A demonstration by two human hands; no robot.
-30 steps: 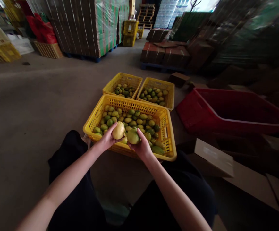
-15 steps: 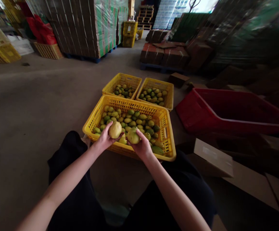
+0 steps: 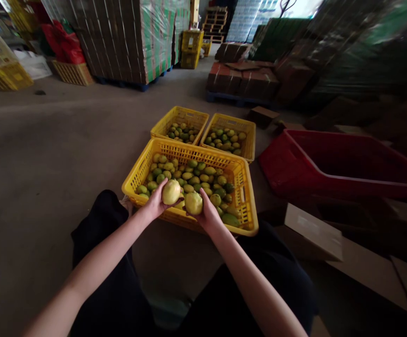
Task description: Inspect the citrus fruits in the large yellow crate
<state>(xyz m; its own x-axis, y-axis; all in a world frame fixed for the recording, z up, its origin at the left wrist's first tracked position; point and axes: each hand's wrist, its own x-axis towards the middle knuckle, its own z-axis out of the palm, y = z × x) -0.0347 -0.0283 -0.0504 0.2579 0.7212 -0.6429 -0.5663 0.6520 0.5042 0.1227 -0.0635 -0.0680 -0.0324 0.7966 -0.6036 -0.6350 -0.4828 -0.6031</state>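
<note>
My left hand (image 3: 157, 204) is closed around a pale yellow lemon (image 3: 171, 192), its fingers curled underneath. A greener lemon (image 3: 193, 203) rests in my right hand (image 3: 209, 213), with the thumb along its right side. Both hands are side by side over the near edge of a large yellow plastic crate (image 3: 250, 206). Inside that crate lie several loose yellow and green lemons (image 3: 209, 171), partly covered by my hands.
Beyond it stand two more yellow crates, a left one (image 3: 159, 125) and a right one (image 3: 250, 140), both with lemons. To the right are a red tub (image 3: 280, 164) and cardboard boxes (image 3: 312, 229). Wrapped pallet stacks (image 3: 119, 42) rise behind.
Both lemons have been turned slightly in my hands; the right one now shows a yellower side. The left lemon has shifted slightly right. The whole view has drifted a little.
</note>
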